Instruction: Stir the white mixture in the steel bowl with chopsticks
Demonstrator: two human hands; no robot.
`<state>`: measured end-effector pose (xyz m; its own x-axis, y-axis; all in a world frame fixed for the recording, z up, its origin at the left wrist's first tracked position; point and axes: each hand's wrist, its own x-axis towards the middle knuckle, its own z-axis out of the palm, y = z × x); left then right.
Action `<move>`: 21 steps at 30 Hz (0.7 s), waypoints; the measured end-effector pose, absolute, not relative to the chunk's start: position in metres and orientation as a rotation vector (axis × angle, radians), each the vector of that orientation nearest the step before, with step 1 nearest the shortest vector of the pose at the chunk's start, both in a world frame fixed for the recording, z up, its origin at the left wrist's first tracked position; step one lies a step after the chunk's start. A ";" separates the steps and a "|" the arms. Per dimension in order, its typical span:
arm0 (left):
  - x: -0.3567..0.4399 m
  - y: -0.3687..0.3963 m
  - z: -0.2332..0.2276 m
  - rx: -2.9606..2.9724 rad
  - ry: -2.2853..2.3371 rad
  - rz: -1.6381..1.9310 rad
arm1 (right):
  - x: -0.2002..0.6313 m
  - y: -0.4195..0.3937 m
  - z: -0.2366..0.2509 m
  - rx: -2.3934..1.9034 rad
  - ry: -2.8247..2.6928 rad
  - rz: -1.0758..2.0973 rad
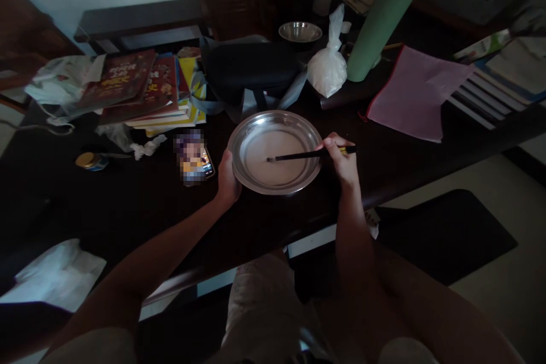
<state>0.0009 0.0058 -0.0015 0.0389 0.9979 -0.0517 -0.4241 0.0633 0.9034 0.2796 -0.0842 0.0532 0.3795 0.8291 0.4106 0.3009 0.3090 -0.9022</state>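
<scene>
A round metal bowl [236,170] stands on the dark table with a pale, milky liquid [279,173] in it. My left hand [228,181] grips the bowl's left side, thumb at the rim. In my right hand [340,156] are dark chopsticks [301,154], closed fingers around their thick end; whether it is one stick or a pair I cannot tell for sure. They slant left across the bowl, and their tips touch the liquid near its middle. Just left of my left hand lies a phone [207,162] with a lit, partly blurred screen.
Behind the bowl sit a black bag [253,71], a knotted plastic bag of white powder [327,71] and a tall green flask [386,20]. Stacked books [164,88] and a small jar [91,161] are at left. A pink mesh pouch [416,96] lies right; another metal bowl [300,30] stands farther back.
</scene>
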 end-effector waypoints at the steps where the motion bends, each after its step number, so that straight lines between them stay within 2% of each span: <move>1: 0.001 0.006 -0.001 0.859 0.889 1.330 | 0.280 -0.084 0.053 -1.253 -1.183 0.468; 21: 0.004 0.001 0.008 0.865 0.904 1.358 | 0.279 -0.084 0.055 -1.281 -1.140 0.487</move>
<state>0.0045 0.0010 0.0076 0.0072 0.9994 -0.0330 -0.4158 0.0330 0.9089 0.2794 -0.0843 0.0549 0.4149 0.8231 0.3877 0.2895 0.2846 -0.9139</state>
